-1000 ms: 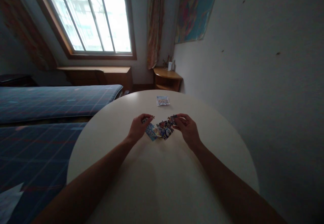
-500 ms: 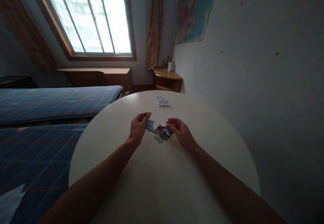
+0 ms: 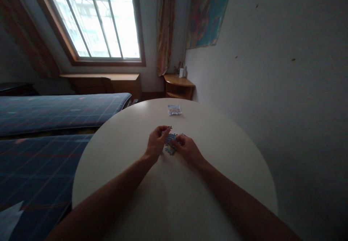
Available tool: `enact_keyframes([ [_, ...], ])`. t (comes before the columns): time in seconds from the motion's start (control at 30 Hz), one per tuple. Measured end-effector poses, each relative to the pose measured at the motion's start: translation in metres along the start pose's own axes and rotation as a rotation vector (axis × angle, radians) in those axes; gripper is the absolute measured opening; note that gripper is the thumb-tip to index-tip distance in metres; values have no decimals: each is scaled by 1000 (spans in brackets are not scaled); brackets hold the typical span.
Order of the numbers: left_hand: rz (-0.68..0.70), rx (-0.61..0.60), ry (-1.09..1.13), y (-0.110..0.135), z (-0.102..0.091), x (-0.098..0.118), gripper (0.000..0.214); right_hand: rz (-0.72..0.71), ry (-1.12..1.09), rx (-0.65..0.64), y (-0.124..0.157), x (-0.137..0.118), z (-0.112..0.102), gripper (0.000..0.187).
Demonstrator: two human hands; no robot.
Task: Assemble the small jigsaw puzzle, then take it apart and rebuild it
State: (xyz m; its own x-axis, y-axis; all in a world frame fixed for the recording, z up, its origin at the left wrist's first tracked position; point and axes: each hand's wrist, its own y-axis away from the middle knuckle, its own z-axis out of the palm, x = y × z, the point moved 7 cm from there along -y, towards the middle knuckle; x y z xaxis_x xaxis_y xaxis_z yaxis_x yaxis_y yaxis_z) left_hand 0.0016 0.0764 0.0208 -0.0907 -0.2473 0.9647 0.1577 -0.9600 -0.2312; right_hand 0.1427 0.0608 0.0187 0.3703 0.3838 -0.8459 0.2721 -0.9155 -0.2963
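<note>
A small heap of coloured jigsaw pieces (image 3: 170, 143) lies near the middle of a round white table (image 3: 174, 193). My left hand (image 3: 157, 142) and my right hand (image 3: 187, 148) are cupped close together around the heap, fingers curled onto the pieces. My left hand pinches a small dark piece (image 3: 169, 127) between thumb and fingertips. Most of the heap is hidden under my right hand's fingers.
A small printed card or packet (image 3: 174, 109) lies at the table's far edge. Two beds with blue checked covers (image 3: 40, 132) stand to the left. A wooden corner shelf (image 3: 178, 85) and a window (image 3: 95, 19) are behind. A white wall runs along the right.
Both hands have moved inward toward each other. The joined puzzle pieces, spread out a second ago, are now broken up and pushed into a tight heap between the hands.
</note>
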Motion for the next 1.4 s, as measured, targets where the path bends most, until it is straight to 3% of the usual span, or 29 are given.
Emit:
enact_keyframes([
  [0.2,-12,-126,-132,-7,-6,-4,31,63,-72,43,-5,20,-15,38],
  [0.33,118,-290,-500,-11,-11,2,21,59,130,72,-6,24,-23,42],
  [0.43,123,-441,-613,-10,-16,4,19,16,338,85,-2,21,-23,66],
  [0.5,133,-582,-796,-5,-17,4,26,-4,462,44,2,19,-15,89],
  [0.57,145,-637,-913,-2,-24,9,38,1,553,-26,5,19,-5,101],
  [0.63,143,-719,-973,2,-28,12,53,-10,602,-91,7,18,4,101],
  [0.73,97,-818,-1064,6,-34,11,63,-67,625,-134,7,11,9,82],
  [0.9,69,-821,-1042,5,-31,7,36,-137,626,-117,4,-1,1,58],
  [1.1,156,-687,-1004,0,-24,1,20,-162,663,-87,4,-8,-4,50],
  [1.23,201,-629,-990,-2,-23,0,23,-157,634,-81,2,-8,-7,41],
  [1.4,377,-662,-915,5,-14,1,47,-169,545,-51,-1,-3,-13,34],
])
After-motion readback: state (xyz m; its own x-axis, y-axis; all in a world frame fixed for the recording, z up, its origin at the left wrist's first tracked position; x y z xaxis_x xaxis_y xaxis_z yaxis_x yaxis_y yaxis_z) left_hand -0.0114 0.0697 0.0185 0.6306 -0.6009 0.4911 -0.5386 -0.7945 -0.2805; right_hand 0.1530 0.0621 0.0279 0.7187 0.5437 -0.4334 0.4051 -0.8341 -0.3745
